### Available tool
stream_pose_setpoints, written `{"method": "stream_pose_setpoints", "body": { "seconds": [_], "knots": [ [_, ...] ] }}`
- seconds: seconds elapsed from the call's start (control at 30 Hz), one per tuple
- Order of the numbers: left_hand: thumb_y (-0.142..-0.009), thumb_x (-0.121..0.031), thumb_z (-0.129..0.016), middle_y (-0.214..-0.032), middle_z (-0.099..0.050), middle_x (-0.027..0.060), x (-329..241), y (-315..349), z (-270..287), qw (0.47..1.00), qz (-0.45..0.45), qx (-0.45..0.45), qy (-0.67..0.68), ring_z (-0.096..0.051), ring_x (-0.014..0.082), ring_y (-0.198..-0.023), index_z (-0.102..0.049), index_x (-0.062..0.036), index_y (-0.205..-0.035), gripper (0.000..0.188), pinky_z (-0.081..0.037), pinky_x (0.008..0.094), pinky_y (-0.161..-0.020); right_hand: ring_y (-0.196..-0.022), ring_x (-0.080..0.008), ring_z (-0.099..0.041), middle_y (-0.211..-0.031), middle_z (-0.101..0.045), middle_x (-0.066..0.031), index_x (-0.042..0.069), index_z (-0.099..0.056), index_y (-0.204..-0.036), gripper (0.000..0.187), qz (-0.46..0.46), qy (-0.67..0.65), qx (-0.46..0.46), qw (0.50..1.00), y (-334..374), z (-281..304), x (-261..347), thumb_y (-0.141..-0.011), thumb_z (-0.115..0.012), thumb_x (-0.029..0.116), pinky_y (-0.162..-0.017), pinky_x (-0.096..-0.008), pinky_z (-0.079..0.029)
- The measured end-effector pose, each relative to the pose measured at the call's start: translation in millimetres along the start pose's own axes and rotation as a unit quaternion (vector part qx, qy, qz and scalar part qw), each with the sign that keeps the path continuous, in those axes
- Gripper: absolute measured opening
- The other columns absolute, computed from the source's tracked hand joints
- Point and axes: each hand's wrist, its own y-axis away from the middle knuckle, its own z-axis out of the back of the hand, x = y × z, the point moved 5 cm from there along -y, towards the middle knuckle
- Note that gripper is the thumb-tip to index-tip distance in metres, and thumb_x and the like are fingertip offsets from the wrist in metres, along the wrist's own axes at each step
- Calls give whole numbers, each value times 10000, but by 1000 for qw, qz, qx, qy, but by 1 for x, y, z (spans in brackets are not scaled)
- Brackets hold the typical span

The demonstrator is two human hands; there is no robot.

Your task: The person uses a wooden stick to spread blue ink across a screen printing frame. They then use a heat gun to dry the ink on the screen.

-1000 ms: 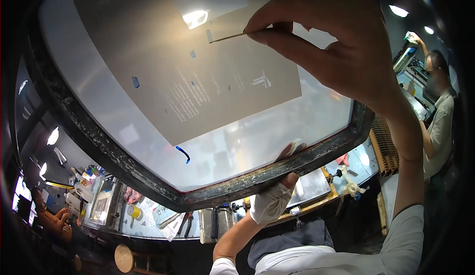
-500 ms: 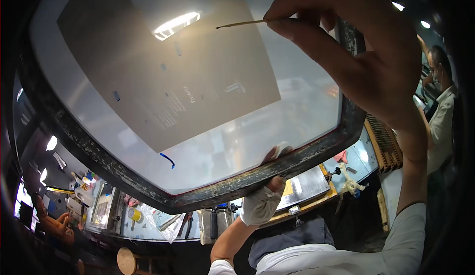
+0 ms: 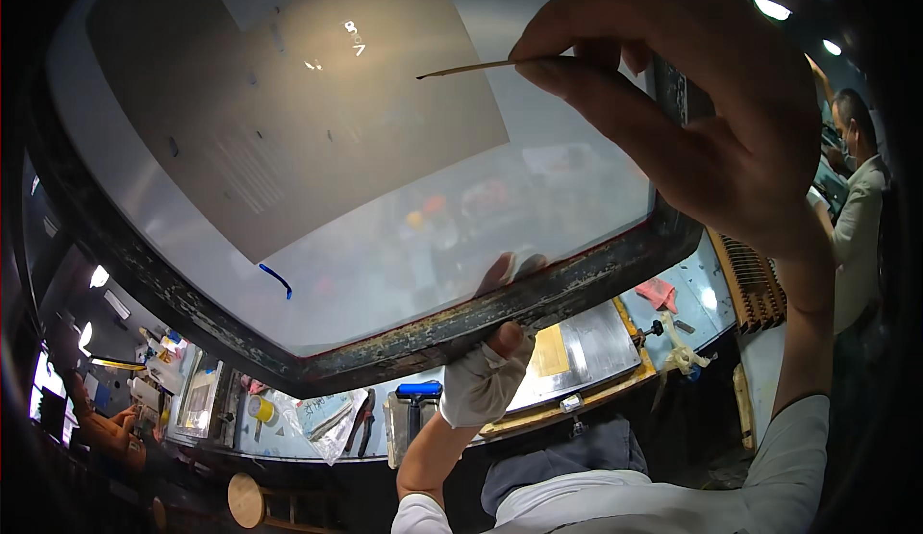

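My left hand (image 3: 488, 376), in a white fingerless glove, grips the lower edge of a large dark silkscreen frame (image 3: 404, 344) held up at a tilt. Thumb and fingers lie on either side of that edge. A grey-brown stencil (image 3: 385, 164) covers much of the pale mesh (image 3: 577, 188), with lighter rows of marks and several small bluish patches on it. Below the stencil's corner is a curved blue mark (image 3: 276, 280). My bare right hand (image 3: 692, 140) pinches a thin wooden stick (image 3: 466, 68). Its dark tip is over the stencil; contact I cannot tell.
Behind the frame, a bench carries a metal plate (image 3: 598, 342), a blue-headed roller (image 3: 419, 392), pliers (image 3: 361, 422) and a pink cloth (image 3: 657, 294). A slatted wooden rack (image 3: 745, 279) stands at right. A round stool (image 3: 246, 500) is lower left. Two other people work at the sides.
The frame has shifted left and slightly up with my left hand, and its tilt has changed. The bright reflection on the stencil has given way to small lit marks. The stick's tip has dropped slightly.
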Motion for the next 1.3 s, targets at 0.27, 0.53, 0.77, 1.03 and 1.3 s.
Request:
{"method": "stream_pose_setpoints", "body": {
  "seconds": [0.27, 0.53, 0.77, 1.03, 1.3],
  "knots": [
    [-900, -21, -588, -1460, -388, 160, -4, -9, -5, 1000, -6, 9, 7, -321, 268, -1388, -309, -62, -1456, 624, -230, 425, -1177, -551, -132, -563, -654, -629, -24, 28, -694, -858, 146, -6, -27, -43, 999, -1, -1, -1, -730, -748, -20, -546, -281, -392],
    [-904, 5, -562, -1461, -388, 158, -4, -11, -7, 1000, -2, 6, 23, -303, 265, -1399, -300, -61, -1460, 617, -200, 429, -1185, -543, -133, -559, -650, -630, -28, 31, -700, -848, 132, -42, 3, 53, 998, -2, 0, 1, -730, -747, -7, -538, -286, -379],
    [-877, -84, -651, -1439, -432, 137, -5, -15, -7, 997, 5, -68, -34, -390, 245, -1355, -336, -106, -1453, 657, -272, 432, -1156, -536, -145, -523, -632, -606, -23, 57, -693, -836, 107, -6, -5, 53, 999, -9, 1, 2, -748, -742, 19, -540, -295, -371],
    [-890, -75, -630, -1432, -445, 128, -5, -17, -5, 997, 7, -64, -30, -396, 240, -1350, -338, -103, -1452, 634, -269, 432, -1156, -523, -125, -521, -635, -607, -22, 64, -680, -830, 132, -24, 5, 2, 1000, -3, -14, -1, -735, -758, 18, -521, -286, -362],
    [-887, -66, -631, -1426, -452, 127, -6, -19, -3, 997, 10, -70, -30, -402, 242, -1346, -342, -101, -1450, 633, -271, 437, -1154, -515, -120, -523, -620, -598, -24, 65, -679, -823, 138, -33, 11, 4, 999, -2, -22, -4, -728, -764, 14, -506, -286, -360]
  ]
}}
